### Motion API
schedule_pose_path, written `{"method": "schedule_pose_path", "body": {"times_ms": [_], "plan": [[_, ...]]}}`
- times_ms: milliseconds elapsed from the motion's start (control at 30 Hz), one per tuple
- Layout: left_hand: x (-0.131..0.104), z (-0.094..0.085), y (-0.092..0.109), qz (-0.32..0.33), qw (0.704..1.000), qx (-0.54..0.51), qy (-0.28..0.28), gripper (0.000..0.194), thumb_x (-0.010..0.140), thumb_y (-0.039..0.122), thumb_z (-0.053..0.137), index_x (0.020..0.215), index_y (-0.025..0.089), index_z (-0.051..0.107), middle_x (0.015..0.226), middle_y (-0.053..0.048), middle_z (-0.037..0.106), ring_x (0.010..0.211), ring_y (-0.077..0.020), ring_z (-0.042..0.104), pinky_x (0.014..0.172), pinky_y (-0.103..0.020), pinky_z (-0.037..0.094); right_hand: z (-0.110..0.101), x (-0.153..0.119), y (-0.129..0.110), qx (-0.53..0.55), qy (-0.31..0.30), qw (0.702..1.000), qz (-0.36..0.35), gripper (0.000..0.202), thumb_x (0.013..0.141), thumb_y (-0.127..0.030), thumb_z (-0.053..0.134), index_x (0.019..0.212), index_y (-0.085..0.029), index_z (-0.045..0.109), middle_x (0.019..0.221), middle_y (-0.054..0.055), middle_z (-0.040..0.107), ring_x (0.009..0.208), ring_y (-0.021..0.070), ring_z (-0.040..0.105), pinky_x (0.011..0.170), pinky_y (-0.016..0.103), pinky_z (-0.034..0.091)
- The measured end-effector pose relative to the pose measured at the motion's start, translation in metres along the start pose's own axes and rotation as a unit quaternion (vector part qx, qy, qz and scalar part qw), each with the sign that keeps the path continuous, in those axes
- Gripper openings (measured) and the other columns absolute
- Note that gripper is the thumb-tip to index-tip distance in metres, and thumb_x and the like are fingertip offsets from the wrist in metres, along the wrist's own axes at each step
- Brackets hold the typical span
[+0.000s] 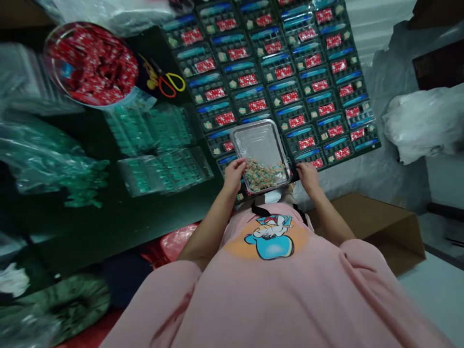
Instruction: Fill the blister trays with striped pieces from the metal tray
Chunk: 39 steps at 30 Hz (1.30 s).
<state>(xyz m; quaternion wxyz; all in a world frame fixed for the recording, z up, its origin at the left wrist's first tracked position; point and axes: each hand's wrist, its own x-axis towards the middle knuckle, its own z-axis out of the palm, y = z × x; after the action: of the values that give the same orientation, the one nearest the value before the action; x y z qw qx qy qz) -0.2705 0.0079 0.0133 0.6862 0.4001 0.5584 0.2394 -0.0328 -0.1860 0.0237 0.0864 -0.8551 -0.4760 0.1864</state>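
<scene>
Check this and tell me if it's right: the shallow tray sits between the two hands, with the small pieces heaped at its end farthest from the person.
One thing is wrong: in the head view, the small pieces are heaped at the end nearest the person. The shallow tray does sit between the left hand and right hand.

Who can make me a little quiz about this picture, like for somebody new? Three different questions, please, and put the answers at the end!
1. Choose: which hand is nearer the scissors?
A) right hand
B) left hand

2. True or false: the bits cover the whole bottom of the tray.

3. Fill in: the packets in the bowl are mostly coloured ____.

Key:
1. B, the left hand.
2. False; they lie at the end nearest the person.
3. Red.
</scene>
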Motion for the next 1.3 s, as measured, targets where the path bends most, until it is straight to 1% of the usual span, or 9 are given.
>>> {"method": "schedule_pose_path", "body": {"times_ms": [133,333,467,600,767,867,1033,1167,1300], "plan": [[-0.001,-0.002,-0.004,-0.011,1.0,0.011,-0.01,0.029,0.069,0.026,0.07,0.097,0.017,0.072,0.084,-0.004,0.071,0.071,-0.0141,0.064,0.066,-0.025,0.048,0.008,0.021,-0.037,0.025,-0.049,0.996,-0.074,0.022,0.094,-0.021,0.052,0.105,-0.017,0.071,0.102,0.01,0.069,0.099,0.0219,0.058,0.086,0.029,0.042],[-0.004,-0.01,-0.004,0.007,0.998,0.037,-0.044,0.028,0.072,0.027,0.068,0.097,0.017,0.072,0.087,-0.005,0.073,0.075,-0.0154,0.065,0.076,-0.029,0.051,0.021,0.058,-0.078,-0.075,-0.119,0.986,-0.088,0.024,0.094,-0.023,0.052,0.106,-0.017,0.072,0.102,0.012,0.067,0.098,0.0232,0.058,0.083,0.03,0.041],[0.006,-0.015,0.001,0.077,0.985,0.134,-0.079,0.024,0.073,0.025,0.065,0.095,0.017,0.074,0.085,-0.005,0.072,0.079,-0.0192,0.064,0.084,-0.034,0.05,0.023,0.065,-0.081,-0.106,-0.135,0.981,-0.084,0.017,0.089,-0.018,0.056,0.098,-0.015,0.071,0.103,0.013,0.066,0.095,0.0226,0.058,0.079,0.029,0.039],[0.03,-0.005,0.006,0.187,0.93,0.287,-0.133,0.018,0.07,0.015,0.064,0.084,0.019,0.076,0.089,-0.009,0.071,0.091,-0.0254,0.062,0.094,-0.038,0.044,0.021,0.061,-0.078,-0.074,-0.129,0.986,-0.078,0.013,0.085,-0.014,0.059,0.093,-0.016,0.069,0.096,0.01,0.067,0.089,0.0198,0.056,0.074,0.026,0.037],[0.057,0.018,0.012,0.186,0.895,0.352,-0.201,0.015,0.061,0.005,0.066,0.067,0.018,0.07,0.083,-0.012,0.063,0.095,-0.0311,0.06,0.095,-0.04,0.041,0.024,0.044,-0.079,0.016,-0.064,0.998,-0.019,0.015,0.081,-0.013,0.059,0.092,-0.016,0.067,0.088,0.006,0.066,0.079,0.0172,0.054,0.071,0.025,0.036],[0.062,0.024,0.016,0.163,0.896,0.348,-0.22,0.018,0.056,0.0,0.066,0.055,0.017,0.061,0.076,-0.01,0.057,0.096,-0.0324,0.058,0.094,-0.04,0.04,0.028,0.033,-0.083,0.087,-0.029,0.996,-0.002,0.013,0.079,-0.015,0.059,0.088,-0.016,0.067,0.085,0.004,0.065,0.076,0.016,0.053,0.072,0.025,0.038],[0.061,0.021,0.022,0.176,0.896,0.333,-0.234,0.023,0.052,-0.002,0.065,0.052,0.018,0.055,0.074,-0.008,0.054,0.092,-0.0292,0.057,0.092,-0.036,0.04,0.036,0.031,-0.091,0.219,-0.001,0.975,0.032,0.009,0.075,-0.021,0.061,0.08,-0.016,0.067,0.075,0.001,0.062,0.071,0.0145,0.053,0.071,0.025,0.04],[0.058,0.014,0.022,0.167,0.913,0.308,-0.207,0.018,0.053,0.003,0.066,0.056,0.019,0.059,0.064,-0.003,0.054,0.079,-0.0226,0.054,0.082,-0.033,0.042,0.043,0.046,-0.101,0.34,0.014,0.937,0.084,0.013,0.073,-0.029,0.062,0.078,-0.016,0.066,0.071,-0.001,0.061,0.068,0.0133,0.052,0.069,0.025,0.041],[0.049,0.008,0.02,0.122,0.958,0.194,-0.171,0.013,0.055,0.016,0.073,0.063,0.018,0.063,0.062,0.001,0.059,0.067,-0.0161,0.051,0.068,-0.028,0.043,0.044,0.059,-0.114,0.457,0.006,0.884,0.098,0.024,0.068,-0.038,0.068,0.081,-0.018,0.064,0.07,-0.003,0.061,0.067,0.0127,0.052,0.07,0.025,0.044]]}}
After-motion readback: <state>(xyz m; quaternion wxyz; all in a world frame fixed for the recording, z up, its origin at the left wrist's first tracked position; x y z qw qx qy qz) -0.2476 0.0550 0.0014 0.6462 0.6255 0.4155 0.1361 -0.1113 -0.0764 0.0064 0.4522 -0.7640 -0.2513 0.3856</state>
